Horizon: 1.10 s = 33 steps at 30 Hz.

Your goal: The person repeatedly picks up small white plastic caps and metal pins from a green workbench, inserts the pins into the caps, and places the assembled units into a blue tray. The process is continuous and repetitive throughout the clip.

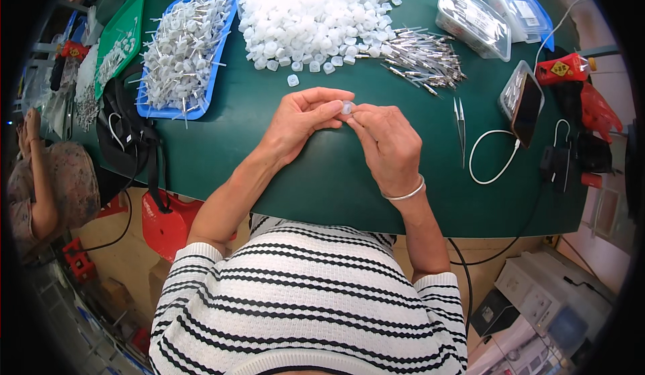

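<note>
Over the near half of a dark green tabletop [322,190], smooth and bare around the wrists, the left hand [295,123] and right hand [391,140] meet, fingertips pinching one small translucent white piece [347,107] between them. At the far edge lies a heap of similar white pieces [316,22], one sitting loose in front; a bundle of thin metallic rods [426,59] adjoins its right side. Left of the heap: blue tray [195,113], filled with white-stemmed parts, then a green tray [139,22]. Right: tweezers [460,133], a looped white cable [474,167], clear plastic tub [477,19]. Room: red stool [161,224] below the table's near edge, seated co-worker [57,180] at far left, pale boxy equipment [531,284] on the lower right.
</note>
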Motion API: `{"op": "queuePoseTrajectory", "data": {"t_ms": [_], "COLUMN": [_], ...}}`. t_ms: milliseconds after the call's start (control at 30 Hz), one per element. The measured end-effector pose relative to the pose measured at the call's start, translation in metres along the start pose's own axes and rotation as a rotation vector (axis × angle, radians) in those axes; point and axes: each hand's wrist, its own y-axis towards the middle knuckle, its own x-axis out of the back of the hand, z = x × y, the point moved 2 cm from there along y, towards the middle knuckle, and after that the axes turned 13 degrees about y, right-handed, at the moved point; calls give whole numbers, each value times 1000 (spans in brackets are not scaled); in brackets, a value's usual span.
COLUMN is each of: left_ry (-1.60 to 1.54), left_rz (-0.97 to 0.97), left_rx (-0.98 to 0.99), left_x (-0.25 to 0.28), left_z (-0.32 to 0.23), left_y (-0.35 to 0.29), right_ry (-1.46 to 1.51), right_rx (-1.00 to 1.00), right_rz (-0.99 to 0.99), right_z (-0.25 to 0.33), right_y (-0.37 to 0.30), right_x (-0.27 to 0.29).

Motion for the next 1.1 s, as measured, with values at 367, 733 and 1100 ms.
{"op": "queuePoseTrajectory", "data": {"t_ms": [367, 733, 1100], "left_ry": [24, 25, 33], "left_rz": [22, -6, -16], "left_rx": [-72, -127, -229], "left_x": [0, -3, -4], "left_z": [3, -4, 0], "left_y": [-1, -4, -5], "right_ry": [214, 438, 175], "right_rx": [-220, -554, -501], "right_rz": [-88, -100, 109], "right_z": [-9, -5, -2], "right_y": [-2, 0, 5], "right_x": [-2, 6, 10]}}
